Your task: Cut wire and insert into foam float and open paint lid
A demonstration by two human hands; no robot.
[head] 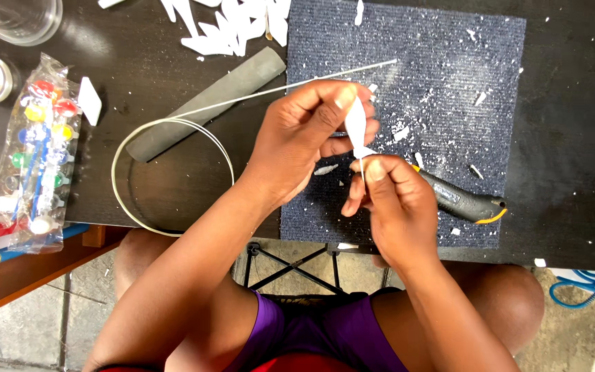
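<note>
Head view: looking down on both hands over a dark blue mat (449,69) on a black table (573,138).
petal piece: white leaf-shaped cutout (356,124), held in the air between the two hands, above the mat's left part.
long axis: roughly vertical in the picture, pointed end up, narrow end down toward the right hand.
left hand (304,138): comes in from the left, fingers curled, thumb and fingertips pressed on the upper part of the cutout; it covers the wider end.
right hand (394,200): comes from below, thumb and forefinger pinching the narrow lower tip of the cutout; whether a thin stem sits in that pinch I cannot tell.
nearer hand: both touching; right hand is on the tip, left on the body.
glue gun (459,200): black, lying on the mat just behind the right hand, nozzle end to the right, not held.
wire (173,172): pale loop on the table left of the left forearm, its straight tail running up-right behind the left hand.
grey strip (208,103): flat, diagonal, above the loop.
spare cutouts (228,27): white pile at top, well apart from the hands.
paint set (36,151): bagged pots at far left.
scraps: white flecks scattered on the mat.
</note>
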